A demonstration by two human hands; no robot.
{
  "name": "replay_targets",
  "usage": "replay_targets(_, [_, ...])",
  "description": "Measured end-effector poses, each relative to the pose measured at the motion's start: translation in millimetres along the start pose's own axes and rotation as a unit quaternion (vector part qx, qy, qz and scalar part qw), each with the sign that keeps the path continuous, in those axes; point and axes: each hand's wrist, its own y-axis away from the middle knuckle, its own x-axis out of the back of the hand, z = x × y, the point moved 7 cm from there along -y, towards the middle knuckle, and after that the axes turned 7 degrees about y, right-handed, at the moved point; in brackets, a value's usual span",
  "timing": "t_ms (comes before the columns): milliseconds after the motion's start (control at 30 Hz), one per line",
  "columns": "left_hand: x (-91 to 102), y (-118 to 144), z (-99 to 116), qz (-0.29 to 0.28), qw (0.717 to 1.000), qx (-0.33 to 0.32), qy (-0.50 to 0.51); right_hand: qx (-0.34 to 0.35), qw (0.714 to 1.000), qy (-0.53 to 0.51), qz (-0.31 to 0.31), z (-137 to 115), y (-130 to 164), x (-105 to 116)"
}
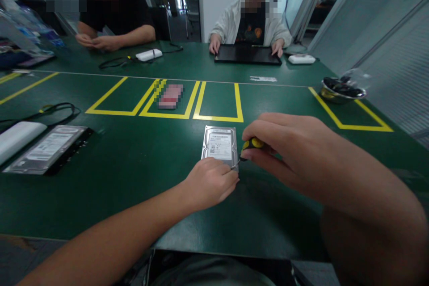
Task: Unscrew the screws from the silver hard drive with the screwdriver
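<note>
A silver hard drive (219, 140) with a white label lies on the green table in front of me. My left hand (214, 181) is curled over its near end, the fingers closed against it and hiding that part. In my right hand (278, 143) is a screwdriver (254, 144) with a yellow and black handle, gripped between thumb and fingers. Its thin shaft points down and left to the drive's near right side, close to my left fingertips. Whether the tip sits in a screw, I cannot tell.
At left, another hard drive (50, 147) lies by a white power bank (22, 138) with a black cord. Yellow tape marks the green table (134, 196). A metal bowl (343, 89) stands at right. Two people sit opposite; one holds a black tray (248, 55).
</note>
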Motion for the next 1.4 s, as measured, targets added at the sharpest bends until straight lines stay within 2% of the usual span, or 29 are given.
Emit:
replay_targets(433, [-1.3,-0.2,1.0,-0.008,1.000,-0.004,-0.002,0.002,1.000,0.006,-0.022,2.3,-1.9,-5.9])
replay_targets(800, [-7.9,-0.4,2.9,-0.045,0.999,-0.020,0.017,0.007,1.000,0.005,-0.029,-0.2,-4.2,-7.2])
replay_targets(1400, [-7.4,-0.6,3.6,-0.048,0.998,-0.022,0.025,0.017,0.999,0.003,-0.037,-2.4,-4.9,-10.3])
